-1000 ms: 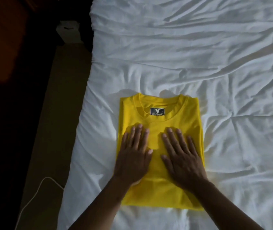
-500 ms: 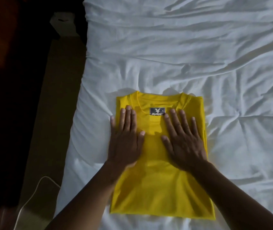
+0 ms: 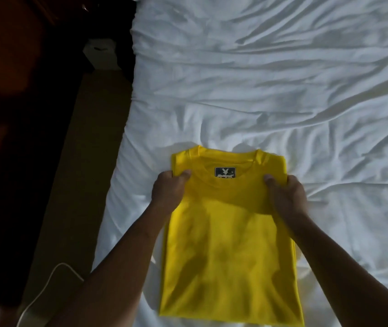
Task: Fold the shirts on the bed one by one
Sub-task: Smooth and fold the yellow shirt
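The yellow T-shirt (image 3: 226, 244) lies flat near the edge of the bed (image 3: 282, 90) on the person's left, collar away from them, already narrowed to a tidy rectangle with no sleeve showing and the dark neck label (image 3: 225, 172) face up. The left hand (image 3: 168, 192) and right hand (image 3: 285, 197) each pinch a shoulder edge, thumbs on top and fingers tucked under the cloth. I'd say the side folds are done and a last fold is left. No other shirt shows on the rumpled white sheet, so I cannot tell how many remain.
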Tool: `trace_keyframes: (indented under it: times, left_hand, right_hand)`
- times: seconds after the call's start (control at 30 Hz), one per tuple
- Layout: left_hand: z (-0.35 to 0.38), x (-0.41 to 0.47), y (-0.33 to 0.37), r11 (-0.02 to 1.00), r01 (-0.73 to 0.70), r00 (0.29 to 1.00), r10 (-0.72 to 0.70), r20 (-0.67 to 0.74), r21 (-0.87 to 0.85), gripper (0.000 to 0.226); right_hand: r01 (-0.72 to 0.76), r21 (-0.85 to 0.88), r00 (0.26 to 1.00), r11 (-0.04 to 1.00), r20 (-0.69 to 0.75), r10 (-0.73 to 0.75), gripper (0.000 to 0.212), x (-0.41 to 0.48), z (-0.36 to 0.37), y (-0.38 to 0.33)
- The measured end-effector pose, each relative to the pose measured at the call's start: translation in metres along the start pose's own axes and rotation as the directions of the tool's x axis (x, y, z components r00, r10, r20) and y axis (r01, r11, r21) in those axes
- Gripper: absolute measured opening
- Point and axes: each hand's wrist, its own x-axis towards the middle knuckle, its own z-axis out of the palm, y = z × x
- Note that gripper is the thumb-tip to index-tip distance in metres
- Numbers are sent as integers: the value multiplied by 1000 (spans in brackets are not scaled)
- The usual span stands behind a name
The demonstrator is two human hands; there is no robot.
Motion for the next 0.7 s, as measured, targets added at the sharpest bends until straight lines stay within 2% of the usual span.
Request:
trace_keyframes:
  times: [0.1,0.2,0.27,0.33,0.43,0.7]
  left_hand:
    - [-17,-12,14,991,-33,997,42,64,-131,37]
    - [-40,-34,22,969,-71,988,102,119,-236,41]
    - [-56,-54,33,951,-65,985,109,132,-303,36]
    - [-74,-73,46,925,-57,986,110,122,-375,22]
    - [-100,-101,71,887,-61,984,131,123,-457,16]
    - [-196,-221,171,765,-303,934,358,-17,-568,26]
  right_hand:
    - [45,125,999,991,20,-48,33,-6,-13,-7]
    - [88,190,996,978,6,-91,33,-25,-30,-21]
    - [149,213,989,966,-9,-150,35,-44,-45,-37]
    - [213,231,977,949,-42,-209,35,-65,-62,-54]
    - [292,263,956,919,-95,-276,33,-101,-89,-82]
    - [457,397,890,796,-193,-414,25,-210,-187,-173]
